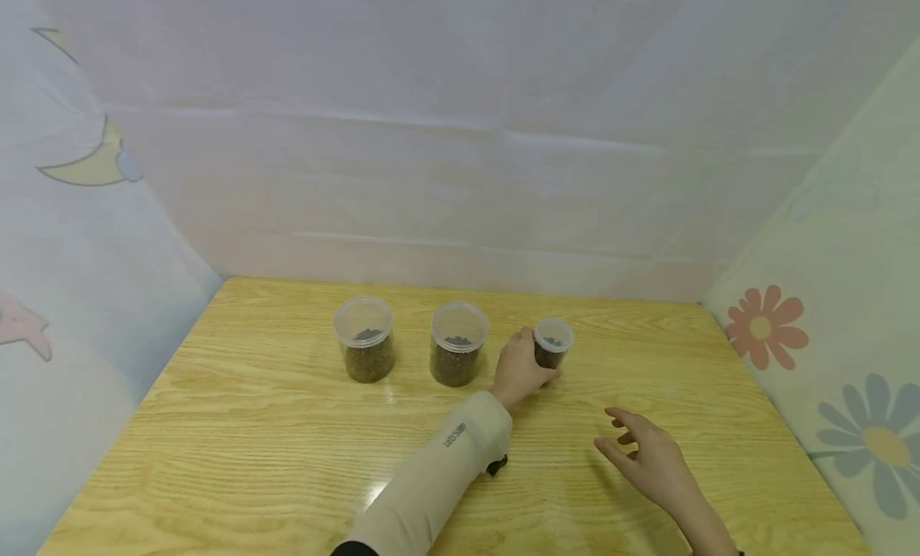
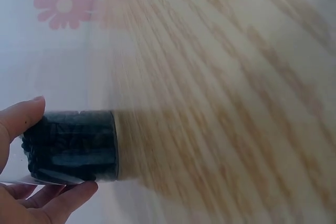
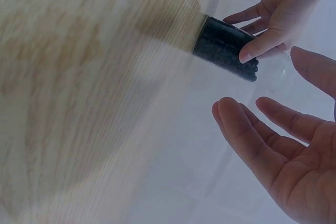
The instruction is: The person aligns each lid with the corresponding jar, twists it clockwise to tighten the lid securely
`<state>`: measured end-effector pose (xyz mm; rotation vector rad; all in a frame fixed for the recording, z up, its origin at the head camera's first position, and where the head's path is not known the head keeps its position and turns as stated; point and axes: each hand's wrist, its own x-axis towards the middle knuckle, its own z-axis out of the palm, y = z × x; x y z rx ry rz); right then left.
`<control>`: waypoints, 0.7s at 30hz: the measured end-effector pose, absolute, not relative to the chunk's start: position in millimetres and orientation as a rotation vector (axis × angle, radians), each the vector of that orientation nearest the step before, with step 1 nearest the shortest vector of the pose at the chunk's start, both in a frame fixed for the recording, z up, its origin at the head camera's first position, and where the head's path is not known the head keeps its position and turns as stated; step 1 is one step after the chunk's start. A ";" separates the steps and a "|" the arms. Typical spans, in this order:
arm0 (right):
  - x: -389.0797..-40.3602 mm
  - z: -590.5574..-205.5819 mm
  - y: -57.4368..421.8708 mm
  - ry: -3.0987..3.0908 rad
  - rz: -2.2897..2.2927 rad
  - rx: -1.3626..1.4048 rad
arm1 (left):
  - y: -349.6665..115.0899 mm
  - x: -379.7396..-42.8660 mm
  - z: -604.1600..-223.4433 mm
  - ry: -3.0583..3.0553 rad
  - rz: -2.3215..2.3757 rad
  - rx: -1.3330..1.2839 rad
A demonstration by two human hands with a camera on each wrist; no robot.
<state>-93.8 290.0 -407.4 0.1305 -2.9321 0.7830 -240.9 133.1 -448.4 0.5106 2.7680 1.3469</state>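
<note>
My left hand (image 1: 521,370) grips the small clear jar (image 1: 553,336) at the right end of a row of three, thumb on the near side and fingers round the other. Dark pellets partly fill this jar (image 2: 76,148), which stands upright on the table under a translucent lid. Nearer the front and to the right, my right hand (image 1: 645,460) hovers above the table with relaxed, slightly bent fingers and nothing in them. In the right wrist view, its fingertips (image 3: 227,106) are apart from the gripped jar.
Two larger lidded jars stand left of my left hand: a middle jar (image 1: 458,356) and a left jar (image 1: 368,352), both partly filled with dark pellets. The wood-grain table (image 1: 237,428) meets hanging printed cloth (image 1: 431,196) at the back and sides.
</note>
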 end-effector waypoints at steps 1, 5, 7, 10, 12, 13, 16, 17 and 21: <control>-93.5 -407.5 289.9 -2.932 0.782 0.131 | 133.8 -241.1 -448.5 2.775 1.341 0.502; -92.5 -407.9 289.3 -2.935 0.781 0.132 | 136.1 -242.2 -449.3 2.793 1.326 0.464; -92.1 -408.4 289.1 -2.939 0.779 0.128 | 136.1 -242.6 -449.6 2.784 1.329 0.446; -93.1 -408.7 288.5 -2.935 0.786 0.136 | 134.2 -242.9 -449.7 2.769 1.322 0.427; -93.1 -408.9 288.5 -2.933 0.788 0.138 | 132.7 -242.2 -449.1 2.763 1.307 0.431; -93.2 -408.9 288.5 -2.930 0.789 0.143 | 131.7 -241.6 -448.8 2.761 1.295 0.439; -93.2 -408.7 288.5 -2.921 0.788 0.150 | 127.1 -239.0 -446.6 2.765 1.256 0.480; -93.3 -408.6 288.5 -2.914 0.788 0.159 | 125.2 -237.7 -445.7 2.764 1.245 0.492; -93.4 -408.7 288.4 -2.877 0.795 0.181 | 115.7 -230.7 -442.0 2.738 1.217 0.525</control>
